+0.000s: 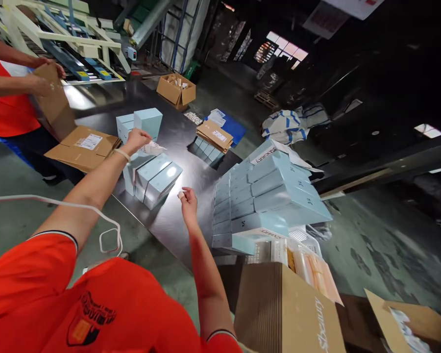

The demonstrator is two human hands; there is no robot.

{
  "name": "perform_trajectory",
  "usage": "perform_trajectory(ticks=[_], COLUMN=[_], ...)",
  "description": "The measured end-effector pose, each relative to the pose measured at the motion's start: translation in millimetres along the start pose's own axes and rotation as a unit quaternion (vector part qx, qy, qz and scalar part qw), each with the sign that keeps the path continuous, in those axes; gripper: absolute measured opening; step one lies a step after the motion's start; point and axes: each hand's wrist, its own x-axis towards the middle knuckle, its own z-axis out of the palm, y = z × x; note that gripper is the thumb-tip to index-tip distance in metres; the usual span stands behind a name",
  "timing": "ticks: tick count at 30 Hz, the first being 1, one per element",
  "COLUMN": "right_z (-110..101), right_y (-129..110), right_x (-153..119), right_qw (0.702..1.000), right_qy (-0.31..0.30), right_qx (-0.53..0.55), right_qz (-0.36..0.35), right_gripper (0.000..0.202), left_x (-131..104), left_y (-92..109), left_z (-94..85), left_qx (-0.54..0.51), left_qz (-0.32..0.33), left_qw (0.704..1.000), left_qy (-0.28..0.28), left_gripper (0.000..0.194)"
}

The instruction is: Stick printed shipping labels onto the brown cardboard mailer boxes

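A worker in an orange shirt leans over a dark, glossy table (176, 142) stacked with pale blue cardboard cartons. The left hand (136, 138) hovers above a row of long pale blue cartons (152, 179) lying side by side on the table, its fingers pinching a crumpled sheet of white printed paper (151, 147) just over the row's far end. The right hand (188, 200) rests on the table just right of that row, fingers loosely curled together, a pale strip wrapped around one fingertip; whether it grips anything cannot be told. Beyond the row stand two upright pale blue square boxes (141, 122). To the row's right rises a large leaning stack of pale blue cartons (268, 196), and nearer the camera sits an open brown cardboard shipping box (286, 309). Left of the row lie flattened brown cardboard sheets (83, 147), where a co-worker's hands (46, 76) hold another brown cardboard piece (55, 105).
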Motion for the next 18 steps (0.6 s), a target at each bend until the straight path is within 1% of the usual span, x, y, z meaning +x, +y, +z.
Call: perform_trajectory(ticks=[4, 7, 9, 12, 13, 15, 16, 18], right_z=[53.5, 92.8, 112.6, 131.2, 135.1, 140.2, 141.6, 142.6], right_y=[-34.8, -53.4, -61.3, -67.9, -69.2, -71.1, -71.7, -72.4], right_x=[65.6, 102.9, 121.8, 145.0, 152.1, 165.1, 170.9, 180.7], right_qw=[0.996, 0.979, 0.961, 0.945, 0.942, 0.933, 0.930, 0.930], right_qy=[-0.052, -0.074, -0.072, -0.063, -0.070, -0.092, -0.098, -0.094], right_qx=[-0.068, -0.175, -0.249, -0.297, -0.303, -0.322, -0.329, -0.337], right_qz=[-0.040, -0.072, -0.096, -0.121, -0.127, -0.131, -0.127, -0.111], right_gripper=[0.022, 0.031, 0.043, 0.066, 0.069, 0.062, 0.056, 0.045], left_x=[9.4, 11.4, 13.5, 18.9, 20.6, 21.8, 20.6, 14.1], left_y=[-9.4, -16.0, -19.7, -22.6, -22.6, -22.1, -22.0, -23.8], left_z=[-9.7, -14.0, -15.2, -14.1, -12.9, -9.9, -8.2, -5.3], left_qx=[-0.043, -0.057, -0.058, -0.045, -0.038, -0.023, -0.015, 0.003], left_qz=[-0.026, -0.024, -0.012, 0.010, 0.018, 0.037, 0.051, 0.082], left_qw=[0.997, 0.995, 0.994, 0.993, 0.993, 0.993, 0.993, 0.994], left_qy=[-0.053, -0.078, -0.093, -0.108, -0.110, -0.111, -0.106, -0.078], left_gripper=[0.016, 0.009, 0.007, 0.007, 0.008, 0.014, 0.020, 0.040])
